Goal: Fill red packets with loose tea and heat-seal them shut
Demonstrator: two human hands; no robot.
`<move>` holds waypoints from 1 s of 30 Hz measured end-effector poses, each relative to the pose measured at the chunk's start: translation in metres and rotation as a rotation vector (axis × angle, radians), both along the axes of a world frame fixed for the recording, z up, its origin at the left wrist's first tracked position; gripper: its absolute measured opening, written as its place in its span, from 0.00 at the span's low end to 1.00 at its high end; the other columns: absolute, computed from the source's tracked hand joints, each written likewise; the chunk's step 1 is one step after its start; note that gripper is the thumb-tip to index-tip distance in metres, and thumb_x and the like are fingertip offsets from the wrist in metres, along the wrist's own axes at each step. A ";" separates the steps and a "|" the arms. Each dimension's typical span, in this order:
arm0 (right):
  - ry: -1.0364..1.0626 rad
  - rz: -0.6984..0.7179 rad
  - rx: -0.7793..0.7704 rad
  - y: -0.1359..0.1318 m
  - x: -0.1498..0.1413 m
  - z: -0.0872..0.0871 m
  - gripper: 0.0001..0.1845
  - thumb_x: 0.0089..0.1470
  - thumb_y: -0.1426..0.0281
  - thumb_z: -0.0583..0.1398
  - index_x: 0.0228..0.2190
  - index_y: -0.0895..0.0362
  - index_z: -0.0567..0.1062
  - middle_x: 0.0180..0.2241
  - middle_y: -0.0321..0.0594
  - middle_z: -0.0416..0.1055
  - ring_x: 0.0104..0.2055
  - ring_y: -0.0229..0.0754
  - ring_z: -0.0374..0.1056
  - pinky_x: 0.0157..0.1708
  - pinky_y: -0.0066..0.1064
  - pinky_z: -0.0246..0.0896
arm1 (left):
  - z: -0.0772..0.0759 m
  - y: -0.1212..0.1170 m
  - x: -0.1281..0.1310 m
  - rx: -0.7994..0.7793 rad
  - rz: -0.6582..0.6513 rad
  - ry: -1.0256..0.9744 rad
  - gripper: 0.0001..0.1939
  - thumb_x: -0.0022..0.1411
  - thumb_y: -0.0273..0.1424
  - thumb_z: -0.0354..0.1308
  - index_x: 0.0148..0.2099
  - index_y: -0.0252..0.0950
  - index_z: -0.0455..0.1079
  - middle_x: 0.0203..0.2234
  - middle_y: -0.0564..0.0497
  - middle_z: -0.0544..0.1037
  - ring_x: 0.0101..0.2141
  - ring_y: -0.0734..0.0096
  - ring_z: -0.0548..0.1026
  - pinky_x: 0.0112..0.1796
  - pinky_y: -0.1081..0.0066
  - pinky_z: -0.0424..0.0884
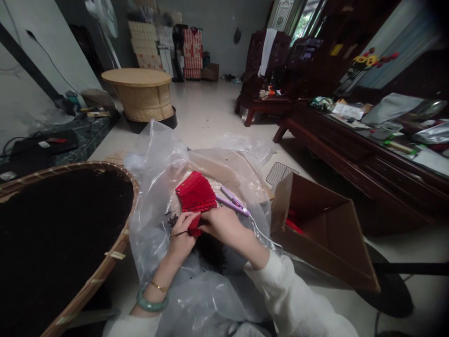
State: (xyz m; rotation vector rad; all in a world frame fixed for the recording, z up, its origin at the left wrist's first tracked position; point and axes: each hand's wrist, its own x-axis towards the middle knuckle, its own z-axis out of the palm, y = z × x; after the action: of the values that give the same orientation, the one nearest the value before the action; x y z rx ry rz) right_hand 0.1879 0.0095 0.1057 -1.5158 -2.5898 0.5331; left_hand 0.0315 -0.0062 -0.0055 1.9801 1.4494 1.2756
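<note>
My left hand (183, 236) pinches a small red packet (194, 225) from its left side. On the packet's right, my right hand (224, 225) bends over it with its fingers closed at its edge. Just beyond my fingers lies a fanned stack of red packets (195, 193). A purple hair straightener (234, 202) with a white cord rests right of the stack, its arms slightly apart. Beneath my hands, a clear plastic sheet (152, 187) spreads over a surface, with dark loose bits (212, 252) on it. My right fingertips are partly hidden.
At left stands a wide woven basket (135, 187) of dark loose material. An open cardboard box (336, 229) with red things inside is at right. Farther off are a round wooden table (136, 77), a dark wooden cabinet (336, 150) and a wire rack (282, 173) on the floor.
</note>
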 end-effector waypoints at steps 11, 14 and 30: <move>0.490 -0.088 0.028 0.003 0.027 0.012 0.09 0.58 0.75 0.59 0.36 0.56 0.80 0.32 0.40 0.80 0.33 0.40 0.74 0.35 0.28 0.64 | -0.005 0.001 -0.004 -0.092 0.063 -0.108 0.14 0.58 0.35 0.61 0.47 0.38 0.74 0.39 0.47 0.83 0.39 0.62 0.80 0.45 0.61 0.76; 0.541 -0.154 0.105 0.004 0.038 0.009 0.09 0.59 0.73 0.58 0.38 0.57 0.79 0.35 0.41 0.79 0.35 0.41 0.73 0.36 0.30 0.65 | 0.000 0.001 -0.003 -0.032 0.040 -0.134 0.13 0.58 0.35 0.61 0.46 0.38 0.75 0.39 0.47 0.82 0.39 0.63 0.80 0.45 0.62 0.76; 0.026 0.344 0.418 0.003 0.001 -0.028 0.11 0.62 0.70 0.58 0.29 0.58 0.77 0.32 0.43 0.74 0.40 0.45 0.61 0.36 0.36 0.56 | -0.002 -0.001 -0.003 -0.244 -0.058 -0.254 0.27 0.53 0.32 0.63 0.56 0.37 0.67 0.44 0.45 0.81 0.42 0.61 0.80 0.45 0.63 0.76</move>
State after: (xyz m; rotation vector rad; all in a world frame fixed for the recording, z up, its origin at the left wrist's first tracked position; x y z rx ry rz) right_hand 0.1891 0.0125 0.0776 -0.9379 -2.7259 0.0221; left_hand 0.0282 -0.0072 -0.0076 1.6263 1.3426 1.2108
